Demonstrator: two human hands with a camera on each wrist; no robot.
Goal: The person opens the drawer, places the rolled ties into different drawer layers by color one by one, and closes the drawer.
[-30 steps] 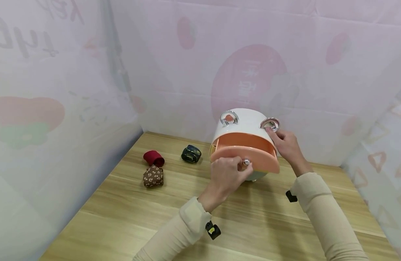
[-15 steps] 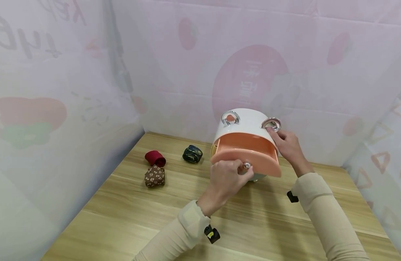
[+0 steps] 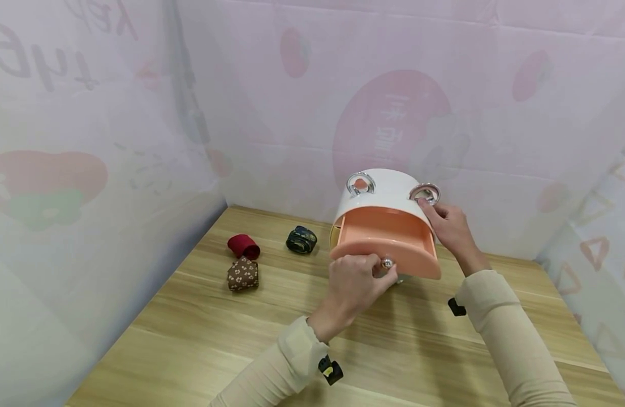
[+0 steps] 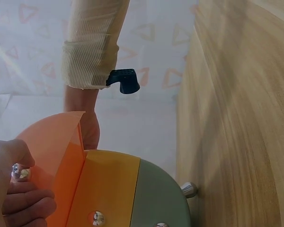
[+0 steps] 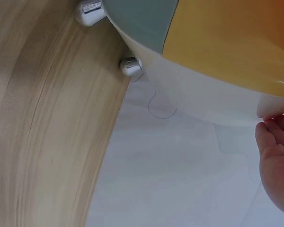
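Head view, centre right of frame: white rounded drawer box point(image 3: 386, 195) stands on the wooden surface point(image 3: 200, 333) against the back sheet. Its top drawer point(image 3: 388, 240), orange, is pulled out toward the camera.

Change over the last second: the drawer front sits lower in the frame than it did, and more of the bare orange floor shows behind it. The knob point(image 3: 387, 262) has come down and slightly right with it. Reading: the drawer is sliding out, now roughly fully exposed; nothing lies inside it as far as visible.

Left hand point(image 3: 355, 280): fingers curled round the small silver knob, pinching it; the left wrist view confirms this, lower left of its frame, knob point(image 4: 20, 173) between thumb and fingers. The yellow and grey-green drawers below are closed.

Right hand point(image 3: 447, 226): unchanged in place, fingers bent over the box's top right edge, fingertips at the right metal ring point(image 3: 423, 193); it steadies the box. Whether it actually pinches the ring cannot be told.

Left of the box, well apart from both hands: three rolled ties, red point(image 3: 243, 246), brown patterned point(image 3: 242, 274), dark blue point(image 3: 301, 239). None has moved.
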